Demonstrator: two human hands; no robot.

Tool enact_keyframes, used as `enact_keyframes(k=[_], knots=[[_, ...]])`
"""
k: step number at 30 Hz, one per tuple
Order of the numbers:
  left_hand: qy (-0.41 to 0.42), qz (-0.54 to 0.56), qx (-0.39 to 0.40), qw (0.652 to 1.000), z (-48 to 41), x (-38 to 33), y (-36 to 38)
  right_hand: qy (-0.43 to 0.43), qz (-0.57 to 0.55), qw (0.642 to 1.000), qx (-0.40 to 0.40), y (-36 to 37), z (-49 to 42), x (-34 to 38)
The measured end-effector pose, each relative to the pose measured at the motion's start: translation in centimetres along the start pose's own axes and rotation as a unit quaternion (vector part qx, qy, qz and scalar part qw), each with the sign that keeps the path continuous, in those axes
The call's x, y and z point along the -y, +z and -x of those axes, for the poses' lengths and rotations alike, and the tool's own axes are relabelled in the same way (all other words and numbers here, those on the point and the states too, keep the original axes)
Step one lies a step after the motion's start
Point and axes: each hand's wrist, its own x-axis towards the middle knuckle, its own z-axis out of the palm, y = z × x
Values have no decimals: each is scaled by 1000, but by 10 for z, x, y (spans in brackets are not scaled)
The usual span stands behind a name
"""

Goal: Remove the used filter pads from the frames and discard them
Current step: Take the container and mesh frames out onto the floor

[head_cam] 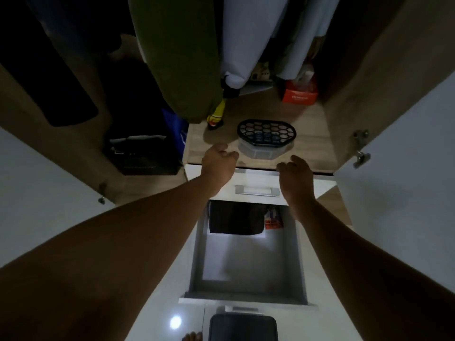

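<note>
Open wardrobe (369, 70) in front of us, an olive garment (177, 57) and pale ones (246, 33) hanging across the top of the frame. Lower centre, a white drawer (197, 254) stands pulled out, and a dark bin (242, 327) sits at the bottom edge, a likely place for the discards. Across the middle runs the wooden shelf (307, 134).

Both arms are stretched toward that shelf. The left hand (219, 161) hovers just left of the target with fingers loosely curled, holding nothing. The right hand (295, 173) is relaxed and spread at the shelf's front lip, also empty.

The target, centre frame near the shelf's front edge, is a clear plastic tub (258, 150) capped by a black honeycomb frame (266, 130). I'd call it light, rigid and a bit slick. The grille looks thin, so take the tub by its two short ends and lift the frame at its rim, not its cells. Whether a pad sits under the grille, I can't tell.
</note>
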Motion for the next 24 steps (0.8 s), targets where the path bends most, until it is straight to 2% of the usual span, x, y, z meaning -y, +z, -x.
enact_keyframes(k=[4,9,15,24], knots=[[0,-1,28,1000,-34,-10,10,15,-75,996,-38,14,-33,11],[3,-1,67,998,-50,-20,20,49,-175,983,-36,18,-57,24],[-16,19,93,995,-33,-23,20,51,-208,977,-16,7,-37,32],[15,9,57,998,45,-8,14,1,-209,977,-32,-29,35,4]])
